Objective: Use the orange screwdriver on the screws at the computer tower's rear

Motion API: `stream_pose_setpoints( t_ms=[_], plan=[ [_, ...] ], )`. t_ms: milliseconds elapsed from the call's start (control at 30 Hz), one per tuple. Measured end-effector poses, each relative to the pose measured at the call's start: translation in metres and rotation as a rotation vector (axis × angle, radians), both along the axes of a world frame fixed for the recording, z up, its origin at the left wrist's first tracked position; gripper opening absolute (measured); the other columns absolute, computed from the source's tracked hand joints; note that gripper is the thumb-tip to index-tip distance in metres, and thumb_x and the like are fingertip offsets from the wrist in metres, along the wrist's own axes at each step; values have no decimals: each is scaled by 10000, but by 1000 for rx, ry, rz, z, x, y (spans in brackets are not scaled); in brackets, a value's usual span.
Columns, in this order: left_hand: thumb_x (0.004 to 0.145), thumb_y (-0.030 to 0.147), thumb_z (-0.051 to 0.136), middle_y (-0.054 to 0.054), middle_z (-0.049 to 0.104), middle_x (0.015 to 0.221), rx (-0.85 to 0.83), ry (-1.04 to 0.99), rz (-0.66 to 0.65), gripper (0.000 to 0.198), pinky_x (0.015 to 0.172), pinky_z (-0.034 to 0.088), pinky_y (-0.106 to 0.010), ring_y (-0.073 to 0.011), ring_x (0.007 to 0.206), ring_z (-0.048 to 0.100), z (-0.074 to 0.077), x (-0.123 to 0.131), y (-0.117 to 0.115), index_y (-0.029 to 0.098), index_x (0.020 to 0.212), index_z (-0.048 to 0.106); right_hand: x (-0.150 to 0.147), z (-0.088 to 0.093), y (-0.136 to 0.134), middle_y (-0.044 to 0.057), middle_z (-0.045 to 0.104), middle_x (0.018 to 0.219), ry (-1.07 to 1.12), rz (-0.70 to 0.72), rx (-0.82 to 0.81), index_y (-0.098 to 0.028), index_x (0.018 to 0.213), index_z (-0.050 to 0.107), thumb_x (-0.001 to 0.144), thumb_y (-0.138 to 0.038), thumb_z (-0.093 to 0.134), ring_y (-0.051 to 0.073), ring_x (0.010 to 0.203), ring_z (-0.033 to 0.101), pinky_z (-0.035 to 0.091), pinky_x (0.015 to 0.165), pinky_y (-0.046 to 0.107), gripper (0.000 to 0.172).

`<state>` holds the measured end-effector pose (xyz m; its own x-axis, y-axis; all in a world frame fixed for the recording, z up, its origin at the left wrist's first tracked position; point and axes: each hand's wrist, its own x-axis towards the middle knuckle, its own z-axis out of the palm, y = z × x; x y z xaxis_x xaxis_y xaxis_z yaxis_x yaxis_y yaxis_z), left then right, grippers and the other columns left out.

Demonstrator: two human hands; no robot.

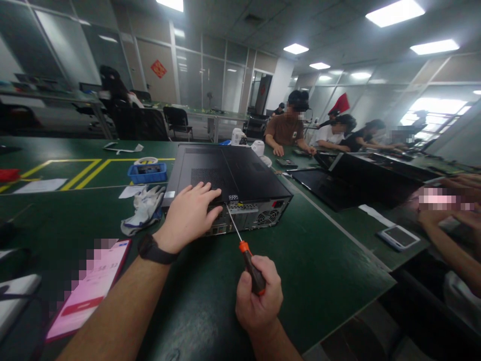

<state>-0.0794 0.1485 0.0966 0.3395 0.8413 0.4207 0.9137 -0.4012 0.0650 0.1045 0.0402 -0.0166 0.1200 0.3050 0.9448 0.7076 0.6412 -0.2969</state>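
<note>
A black computer case [250, 173] lies flat on the green table, its rear panel with a fan grille facing me. My left hand [193, 213] rests on the case's top near the rear edge, fingers spread and holding nothing. In my right hand [262, 296] is a screwdriver [246, 253] with an orange and dark handle, fingers wrapped round it. Its thin shaft slants up to the rear edge of the case, just right of my left thumb. The tip meets the edge there; a screw is too small to make out.
Left of the case are grey-white gloves [145, 208], a blue tray [148, 174] with a tape roll on it, and a pink-screened tablet [92, 293]. On the right, a co-worker's arms [451, 240] are near a white device [399, 236] and another opened case [376, 173].
</note>
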Motion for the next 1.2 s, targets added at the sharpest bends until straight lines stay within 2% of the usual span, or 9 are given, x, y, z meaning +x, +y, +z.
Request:
stream_pose_setpoints(
  t_ms=[100,267,500,733,867,1000,1200],
  plan=[
    [1014,361,606,-154,654,1539,-1,-1,5,453,1242,436,-540,-361,1461,583,0,0,0,204,1429,697,-1,2,0,94,710,993,-10,-33,26,-138,1267,601,967,-170,598,214,913,743,680,789,383,302],
    [1020,369,602,-156,646,1549,5,4,5,454,1243,435,-539,-366,1463,582,-2,-1,1,200,1431,696,0,4,-1,68,725,954,-12,-51,-14,-162,1267,607,988,-126,584,180,814,739,662,709,309,282],
    [1021,384,588,-169,635,1557,4,10,5,466,1245,430,-546,-365,1472,572,-3,-1,2,197,1435,690,-1,6,-1,93,707,994,16,-5,4,-140,1267,608,967,-156,571,215,910,738,675,790,386,302],
    [1018,375,583,-150,643,1553,6,3,11,455,1243,432,-554,-362,1472,573,-2,0,1,221,1433,691,0,4,-2,58,724,934,28,32,-57,-174,1284,614,976,-92,570,168,758,727,629,646,287,321],
    [1022,384,585,-152,645,1551,3,17,14,462,1245,432,-534,-360,1476,570,-2,0,1,211,1437,688,-1,7,-2,84,700,977,38,70,-36,-154,1278,597,982,-150,550,192,833,719,648,715,341,299],
    [1018,377,591,-155,652,1541,6,3,1,457,1239,435,-539,-358,1468,576,-1,0,1,209,1431,691,0,7,-1,91,690,1001,14,34,-5,-144,1283,590,959,-129,554,203,905,720,659,778,362,326],
    [1018,375,586,-125,679,1511,5,0,11,432,1240,436,-517,-331,1454,587,0,0,0,236,1411,701,2,1,-1,76,721,985,29,49,-41,-164,1305,597,974,-113,572,186,809,735,648,670,320,336]
  ],
)
